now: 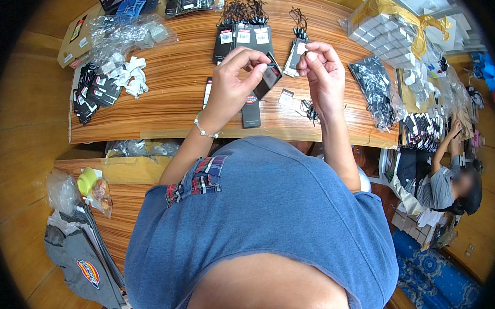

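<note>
Both hands are up over the near side of the striped bench (pixel 171 94), well apart from each other. The left hand (pixel 235 79) has thumb and fingers pinched on a black tag (pixel 267 83), tilted and held above the wood. Over on the right, the right hand (pixel 324 75) closes its fingertips on a small white piece (pixel 302 49), its exact shape too small to tell.

Just below the raised tag, a dark tag (pixel 251 117) lies flat near the front edge, with a white label (pixel 286 97) to its right and a tangle of black cords (pixel 309 111) under the right hand. Beyond the hands, a group of stacked dark tags (pixel 243 38) shows white stickers, black strings (pixel 244 12) bunched behind. Far right, a black plastic-wrapped pack (pixel 371 83) sits beside bundled white boxes (pixel 380 35).
</note>
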The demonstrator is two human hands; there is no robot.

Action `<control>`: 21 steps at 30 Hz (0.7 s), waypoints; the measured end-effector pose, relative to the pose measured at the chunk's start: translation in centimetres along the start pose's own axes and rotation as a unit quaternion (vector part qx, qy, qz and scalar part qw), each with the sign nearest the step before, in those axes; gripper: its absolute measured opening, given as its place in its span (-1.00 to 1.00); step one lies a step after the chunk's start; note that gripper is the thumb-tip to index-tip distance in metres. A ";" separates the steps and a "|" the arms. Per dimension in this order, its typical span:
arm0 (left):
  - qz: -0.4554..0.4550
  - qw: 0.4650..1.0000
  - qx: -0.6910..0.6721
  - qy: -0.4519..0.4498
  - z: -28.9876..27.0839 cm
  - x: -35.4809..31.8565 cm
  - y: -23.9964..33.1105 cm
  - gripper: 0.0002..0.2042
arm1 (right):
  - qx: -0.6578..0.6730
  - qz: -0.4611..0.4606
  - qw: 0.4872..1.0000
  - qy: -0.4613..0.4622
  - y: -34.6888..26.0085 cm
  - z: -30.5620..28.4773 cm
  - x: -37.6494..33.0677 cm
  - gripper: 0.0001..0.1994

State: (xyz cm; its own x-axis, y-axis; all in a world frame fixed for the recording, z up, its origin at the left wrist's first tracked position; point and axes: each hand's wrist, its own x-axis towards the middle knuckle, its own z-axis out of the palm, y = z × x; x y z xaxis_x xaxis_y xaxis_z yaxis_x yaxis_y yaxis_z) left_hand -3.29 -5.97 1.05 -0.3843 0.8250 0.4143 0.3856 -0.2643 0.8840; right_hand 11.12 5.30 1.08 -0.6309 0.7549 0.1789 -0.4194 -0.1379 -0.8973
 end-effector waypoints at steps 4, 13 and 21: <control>-0.020 0.996 -0.082 -0.010 -0.4 0.3 -0.1 -0.91 | -0.078 0.000 0.995 -0.058 -0.6 1.0 -0.4 -0.83; -0.097 0.974 -0.207 -0.006 -0.2 0.4 1.0 -0.87 | -0.155 0.024 0.981 -0.110 -0.7 1.8 -1.2 -0.81; -0.125 0.962 -0.244 0.008 -0.1 0.4 0.5 -0.88 | -0.144 0.020 0.982 -0.118 -0.8 1.7 -1.3 -0.79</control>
State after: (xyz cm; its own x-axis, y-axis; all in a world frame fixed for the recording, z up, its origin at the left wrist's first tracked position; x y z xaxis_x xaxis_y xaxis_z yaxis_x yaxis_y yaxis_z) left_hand -3.30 -5.78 1.69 -0.4284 0.8864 0.1755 -0.1579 -0.2647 0.9513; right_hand 11.12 3.31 2.23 -0.7908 0.5787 0.1994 -0.2105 0.0488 -0.9764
